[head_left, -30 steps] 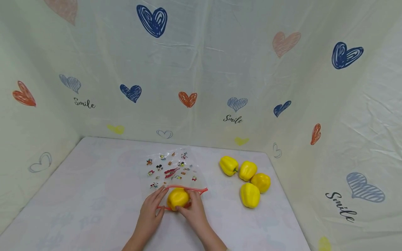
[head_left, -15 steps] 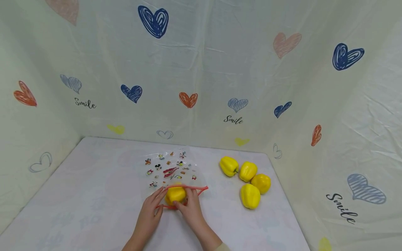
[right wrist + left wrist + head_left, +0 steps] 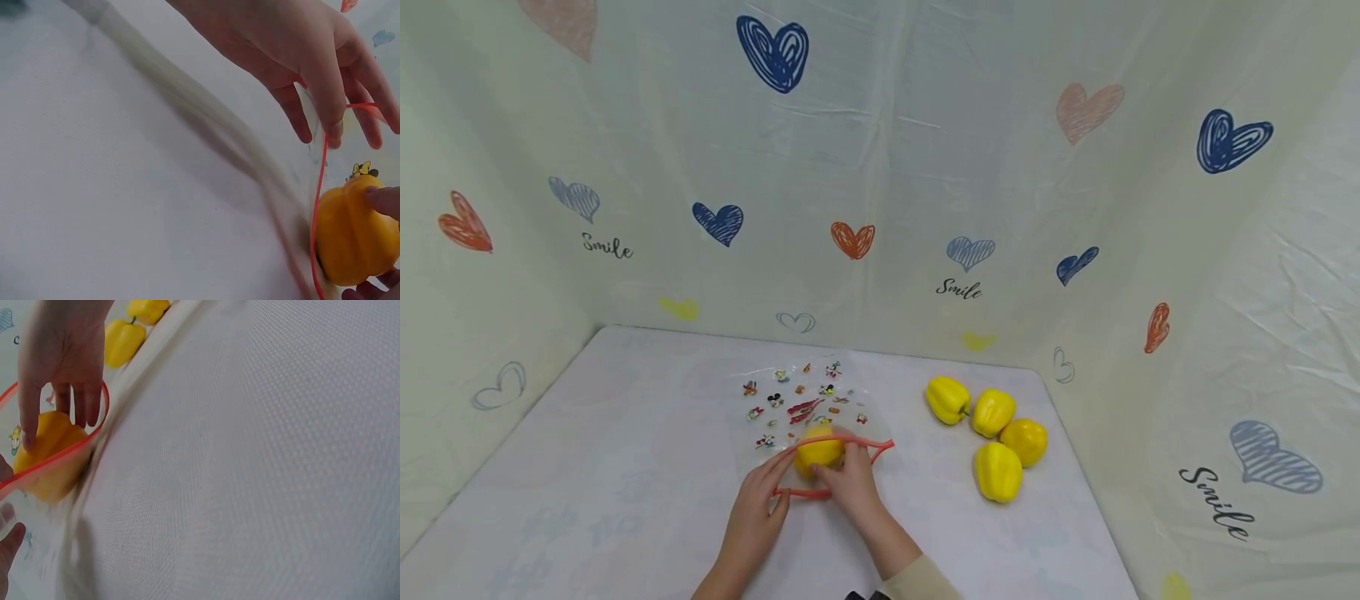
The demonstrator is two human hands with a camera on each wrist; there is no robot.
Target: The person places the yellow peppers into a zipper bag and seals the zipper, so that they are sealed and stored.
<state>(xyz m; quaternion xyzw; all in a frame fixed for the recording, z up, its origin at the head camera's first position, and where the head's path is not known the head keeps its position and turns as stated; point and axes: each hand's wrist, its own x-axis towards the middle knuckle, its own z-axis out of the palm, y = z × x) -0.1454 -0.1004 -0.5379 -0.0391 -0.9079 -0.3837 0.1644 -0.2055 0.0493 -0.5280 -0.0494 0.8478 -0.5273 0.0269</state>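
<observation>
A clear plastic bag with cartoon prints and a red rim (image 3: 808, 494) lies on the table, its mouth spread towards the person. My left hand (image 3: 762, 500) holds the left side of that mouth, fingers at the upper edge and thumb at the lower. With my right hand (image 3: 855, 487) I grip a yellow bell pepper (image 3: 817, 454) inside the mouth; the upper rim crosses over it. In the right wrist view my right thumb (image 3: 384, 201) presses on the pepper's side. The left wrist view shows the bell pepper (image 3: 53, 434) partly behind the rim, right fingers around it.
Several more yellow bell peppers (image 3: 998, 472) stand grouped on the right side of the white-covered table (image 3: 625, 467). A curtain (image 3: 880, 167) printed with hearts surrounds the table at the back and sides. A small dark object shows at the bottom edge near the right sleeve (image 3: 917, 579).
My right hand has pushed the bell pepper forward and slightly left, deeper through the bag's mouth. The left hand stays at the rim. More of the right sleeve shows.
</observation>
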